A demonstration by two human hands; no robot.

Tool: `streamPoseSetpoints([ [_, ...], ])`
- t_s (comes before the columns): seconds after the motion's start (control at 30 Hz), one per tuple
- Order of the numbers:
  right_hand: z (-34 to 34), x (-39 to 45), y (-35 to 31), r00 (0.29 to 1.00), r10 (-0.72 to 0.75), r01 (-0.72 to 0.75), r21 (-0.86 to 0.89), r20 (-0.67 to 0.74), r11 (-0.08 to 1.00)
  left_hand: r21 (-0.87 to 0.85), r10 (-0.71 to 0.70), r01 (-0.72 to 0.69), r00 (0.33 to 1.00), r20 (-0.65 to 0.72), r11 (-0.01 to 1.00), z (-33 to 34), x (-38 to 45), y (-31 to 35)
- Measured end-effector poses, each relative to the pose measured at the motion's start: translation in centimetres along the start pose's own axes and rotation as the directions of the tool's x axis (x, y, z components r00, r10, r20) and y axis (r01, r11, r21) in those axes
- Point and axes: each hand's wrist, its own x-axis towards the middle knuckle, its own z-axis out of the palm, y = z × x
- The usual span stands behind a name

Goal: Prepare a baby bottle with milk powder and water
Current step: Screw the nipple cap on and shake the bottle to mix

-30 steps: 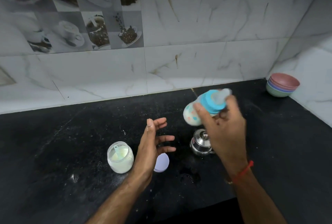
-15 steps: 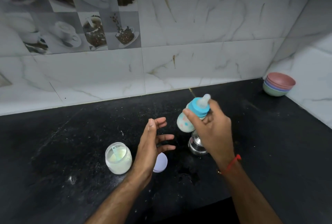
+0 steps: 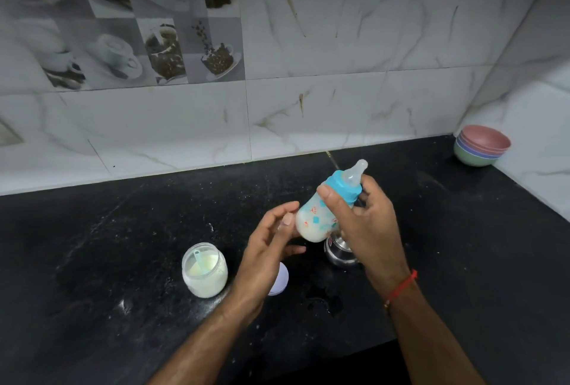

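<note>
We hold the baby bottle (image 3: 317,218) tilted in the air over the middle of the black countertop (image 3: 462,246), right hand (image 3: 367,224) closed around its blue collar and upper body, teat pointing up and away, so the milky mix can be shaken. Our left hand (image 3: 268,249) is half open, fingertips at the bottle's base, gripping nothing. Below sit the steel vessel (image 3: 339,253), the lid (image 3: 279,279) and the open powder jar (image 3: 205,270) with its scoop. The stacked bowls (image 3: 481,145) fill the far right corner; the counter's left and right sides offer room.
</note>
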Motion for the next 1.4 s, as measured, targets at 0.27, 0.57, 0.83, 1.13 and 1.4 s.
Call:
streamPoseSetpoints([
  [0.27,-0.2,-0.4,-1.0,0.966,0.086,-0.122,0.136,0.243,0.983,-0.136,-0.118,0.128,0.99,0.079,0.982,1.7,-0.3,1.3],
  [0.57,-0.3,-0.2,-2.9,0.987,0.054,-0.085,0.207,0.152,0.975,-0.159,-0.191,0.235,0.95,0.248,0.959,1.4,0.2,1.7],
  [0.83,-0.3,-0.4,-1.0,0.979,-0.202,0.175,-0.347,-0.041,0.921,-0.073,-0.086,0.085,0.996,-0.011,0.994,-0.2,0.8,1.0],
  [1.13,0.4,-0.7,-0.6,0.998,0.063,-0.064,-0.032,-0.011,0.997,0.076,-0.078,0.07,0.992,0.102,0.995,0.9,-0.6,1.5],
  [1.4,-0.8,1.0,-2.6,0.968,0.187,-0.223,0.227,0.167,0.948,-0.129,-0.075,0.095,0.986,0.15,0.987,1.3,-0.3,2.3],
])
